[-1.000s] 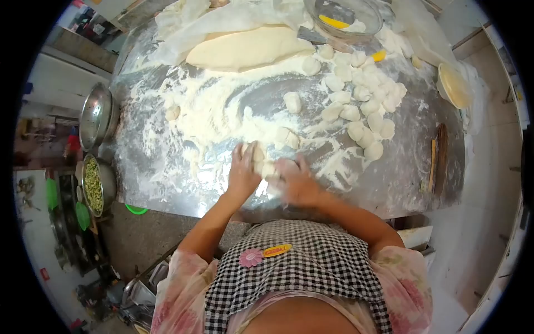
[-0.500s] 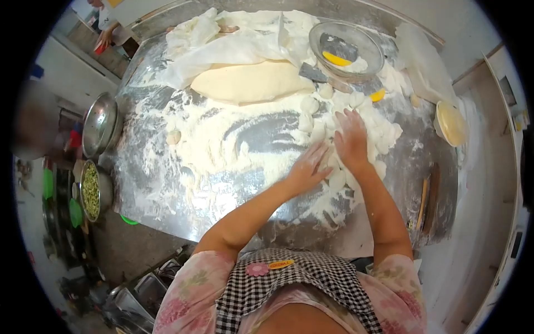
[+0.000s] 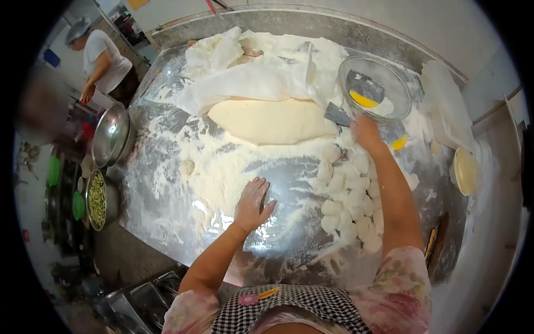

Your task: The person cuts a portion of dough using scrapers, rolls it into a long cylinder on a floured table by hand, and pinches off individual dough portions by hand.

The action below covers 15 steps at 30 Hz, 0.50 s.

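Observation:
My left hand (image 3: 254, 205) rests flat on the floured metal table (image 3: 278, 234), fingers apart, with nothing in it. My right hand (image 3: 365, 131) is closed around the handle end of a scraper (image 3: 337, 114) with a grey blade, just right of a large slab of dough (image 3: 267, 119). A plastic sheet (image 3: 245, 86) covers the back edge of the slab. Several small floured dough pieces (image 3: 356, 197) lie in a cluster left of my right forearm. One more small piece (image 3: 186, 167) sits alone at the left.
A glass bowl (image 3: 405, 89) holding a yellow-edged scraper stands at the back right. A yellow scraper (image 3: 399, 143) lies nearby. Metal bowls (image 3: 129, 139), one with chopped green filling (image 3: 97, 199), stand left. A person (image 3: 103, 58) stands back left. Sticks (image 3: 439, 239) lie right.
My hands have moved apart from the dough pieces, the left one leftward to the table and the right one up to the scraper, which it has taken hold of. The view has shifted.

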Each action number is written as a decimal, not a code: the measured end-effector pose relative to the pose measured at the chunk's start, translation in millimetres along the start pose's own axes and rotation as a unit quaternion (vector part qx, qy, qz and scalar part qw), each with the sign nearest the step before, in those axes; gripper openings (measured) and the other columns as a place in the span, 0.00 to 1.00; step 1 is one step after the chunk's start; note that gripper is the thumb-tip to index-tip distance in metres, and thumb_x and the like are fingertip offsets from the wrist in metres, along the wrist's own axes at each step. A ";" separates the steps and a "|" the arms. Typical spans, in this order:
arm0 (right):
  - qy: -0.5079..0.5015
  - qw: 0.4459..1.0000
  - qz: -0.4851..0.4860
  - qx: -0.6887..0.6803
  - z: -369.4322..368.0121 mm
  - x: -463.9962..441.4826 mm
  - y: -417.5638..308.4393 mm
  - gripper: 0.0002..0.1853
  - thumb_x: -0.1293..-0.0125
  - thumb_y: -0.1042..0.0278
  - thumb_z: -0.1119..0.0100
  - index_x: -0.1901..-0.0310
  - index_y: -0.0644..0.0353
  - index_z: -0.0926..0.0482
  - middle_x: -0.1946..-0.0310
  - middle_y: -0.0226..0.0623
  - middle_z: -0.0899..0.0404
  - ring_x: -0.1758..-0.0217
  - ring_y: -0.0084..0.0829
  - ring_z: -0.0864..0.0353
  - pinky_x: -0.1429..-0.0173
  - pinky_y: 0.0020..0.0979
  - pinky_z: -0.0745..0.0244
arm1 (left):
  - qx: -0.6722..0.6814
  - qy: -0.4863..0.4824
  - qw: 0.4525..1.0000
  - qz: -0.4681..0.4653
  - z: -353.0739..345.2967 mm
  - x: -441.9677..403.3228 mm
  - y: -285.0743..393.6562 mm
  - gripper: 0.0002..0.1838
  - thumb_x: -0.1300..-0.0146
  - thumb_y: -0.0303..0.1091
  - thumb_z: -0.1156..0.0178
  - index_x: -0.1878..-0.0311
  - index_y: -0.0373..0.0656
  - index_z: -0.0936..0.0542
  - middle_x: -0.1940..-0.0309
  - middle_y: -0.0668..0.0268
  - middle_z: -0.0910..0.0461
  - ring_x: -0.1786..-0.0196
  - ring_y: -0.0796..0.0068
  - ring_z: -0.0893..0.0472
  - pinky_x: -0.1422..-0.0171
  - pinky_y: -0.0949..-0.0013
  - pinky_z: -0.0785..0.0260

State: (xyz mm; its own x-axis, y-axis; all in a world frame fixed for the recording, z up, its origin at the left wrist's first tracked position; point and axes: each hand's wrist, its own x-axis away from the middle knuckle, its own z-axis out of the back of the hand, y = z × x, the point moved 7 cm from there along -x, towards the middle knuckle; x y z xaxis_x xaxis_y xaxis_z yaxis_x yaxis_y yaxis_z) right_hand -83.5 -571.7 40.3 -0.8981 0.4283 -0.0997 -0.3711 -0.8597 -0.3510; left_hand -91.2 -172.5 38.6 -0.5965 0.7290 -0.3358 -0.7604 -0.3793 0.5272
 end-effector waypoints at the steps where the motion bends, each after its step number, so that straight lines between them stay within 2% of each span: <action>1: 0.017 1.000 -0.008 0.003 4.8 -10.6 6.1 0.16 0.36 0.61 0.47 0.53 0.64 0.25 0.55 0.54 0.24 0.50 0.52 0.25 0.46 0.47 0.31 | 0.005 0.000 1.000 0.004 1.1 0.6 -2.0 0.26 0.42 0.38 0.38 0.43 0.34 0.28 0.42 0.46 0.28 0.35 0.45 0.32 0.29 0.49 0.43; 3: 0.052 0.998 -0.027 0.013 15.3 -29.9 20.9 0.17 0.36 0.60 0.46 0.53 0.64 0.26 0.55 0.54 0.24 0.49 0.52 0.25 0.45 0.46 0.31 | 0.019 -0.001 1.000 0.008 1.0 -0.4 -4.3 0.26 0.42 0.38 0.38 0.43 0.34 0.28 0.42 0.46 0.28 0.36 0.45 0.32 0.30 0.48 0.43; 6: 0.245 0.968 -0.052 -0.005 41.9 -43.5 45.7 0.21 0.37 0.57 0.45 0.50 0.66 0.26 0.52 0.56 0.24 0.47 0.52 0.25 0.43 0.45 0.31 | 0.024 0.001 1.000 0.012 2.3 -2.5 -3.7 0.24 0.42 0.36 0.39 0.45 0.34 0.26 0.43 0.48 0.26 0.36 0.45 0.30 0.30 0.48 0.42; 10: 0.227 0.959 -0.171 0.011 32.9 -49.6 98.9 0.23 0.39 0.58 0.44 0.49 0.68 0.27 0.51 0.58 0.25 0.47 0.54 0.26 0.42 0.46 0.31 | 0.014 -0.008 1.000 0.017 0.6 -2.5 -6.1 0.21 0.43 0.36 0.39 0.48 0.34 0.24 0.45 0.48 0.25 0.37 0.45 0.30 0.30 0.48 0.42; 12: 0.165 0.953 -0.251 0.020 26.0 -41.6 128.0 0.20 0.40 0.61 0.43 0.52 0.68 0.26 0.52 0.61 0.25 0.49 0.56 0.25 0.46 0.48 0.29 | 0.017 -0.001 1.000 0.023 2.1 -3.7 -4.8 0.20 0.43 0.36 0.39 0.49 0.35 0.24 0.45 0.49 0.24 0.37 0.45 0.29 0.30 0.48 0.42; 15: 0.192 0.938 -0.285 0.038 23.4 -13.9 151.0 0.24 0.39 0.55 0.45 0.51 0.70 0.26 0.49 0.60 0.26 0.46 0.55 0.26 0.39 0.48 0.33 | 0.026 0.008 0.999 0.023 0.9 -1.9 -4.7 0.19 0.43 0.34 0.40 0.50 0.35 0.23 0.45 0.49 0.24 0.37 0.45 0.29 0.30 0.48 0.41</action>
State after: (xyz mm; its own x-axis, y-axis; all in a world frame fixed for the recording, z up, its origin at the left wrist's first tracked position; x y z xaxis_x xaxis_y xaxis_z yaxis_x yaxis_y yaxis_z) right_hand -132.6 -714.0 10.5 -0.4030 0.8804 -0.2502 -0.7936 -0.4723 -0.3836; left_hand -86.2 -171.6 37.5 -0.6352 0.7018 -0.3225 -0.7179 -0.3824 0.5818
